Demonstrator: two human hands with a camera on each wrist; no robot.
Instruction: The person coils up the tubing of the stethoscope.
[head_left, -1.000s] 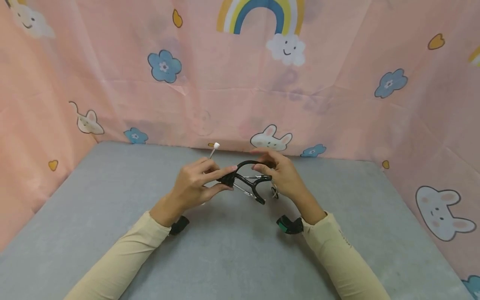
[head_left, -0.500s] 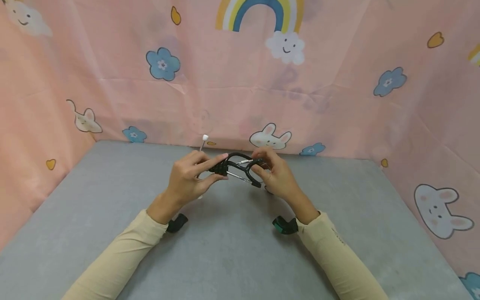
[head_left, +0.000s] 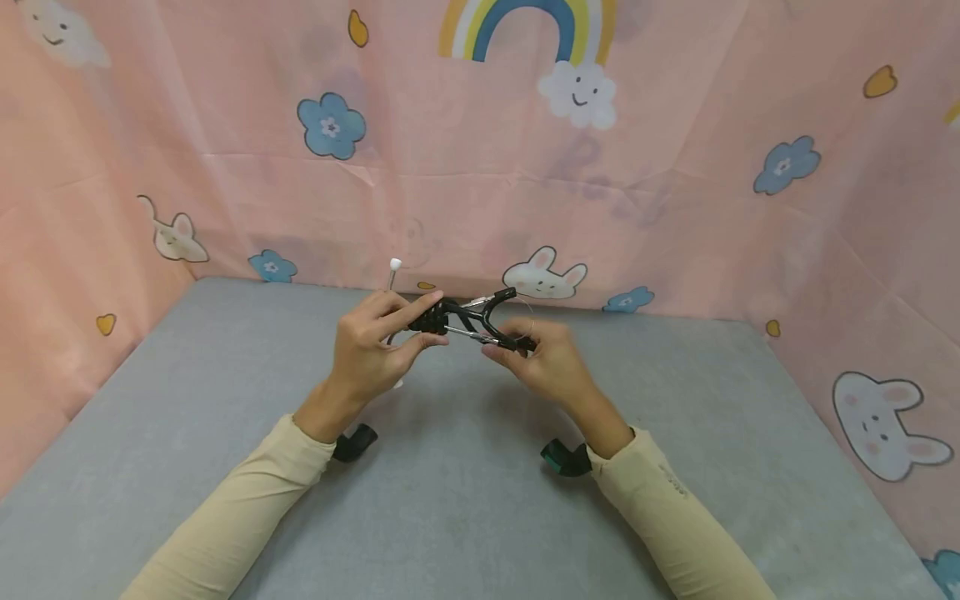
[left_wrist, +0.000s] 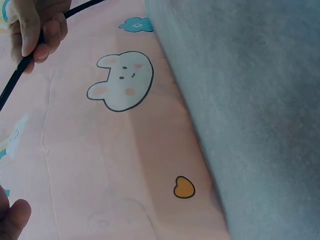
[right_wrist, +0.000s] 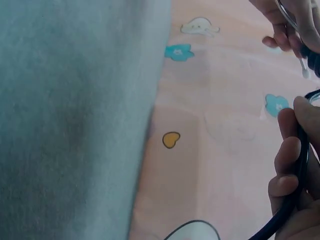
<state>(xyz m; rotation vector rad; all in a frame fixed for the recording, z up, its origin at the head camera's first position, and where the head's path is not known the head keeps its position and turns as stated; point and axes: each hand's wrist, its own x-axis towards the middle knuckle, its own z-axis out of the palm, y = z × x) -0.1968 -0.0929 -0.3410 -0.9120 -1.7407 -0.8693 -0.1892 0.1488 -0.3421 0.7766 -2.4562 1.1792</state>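
Observation:
A black-tubed stethoscope [head_left: 431, 318] is held up above the grey table between both hands. My left hand [head_left: 367, 337] pinches its bunched black part between thumb and fingers. A metal tube with a white ear tip [head_left: 395, 264] sticks up behind that hand, and another white tip [head_left: 398, 384] shows below it. To the right extend black forked tubing [head_left: 491, 312] and silver rods. My right hand [head_left: 551, 354] grips the black tubing near its right end; in the right wrist view, fingers curl along a black tube [right_wrist: 302, 150]. Only left fingertips [left_wrist: 15, 217] show low in the left wrist view.
The grey table [head_left: 465, 500] spreads under both arms, its far edge against a pink curtain [head_left: 420, 192] printed with rabbits, flowers and a rainbow. A small black device sits below each wrist, one on the left [head_left: 355, 442], one on the right [head_left: 566, 458].
Both hands have shifted left, and the stethoscope has risen slightly. The fork has turned upward. The right hand has moved from the upper loop down to the tubing's right end.

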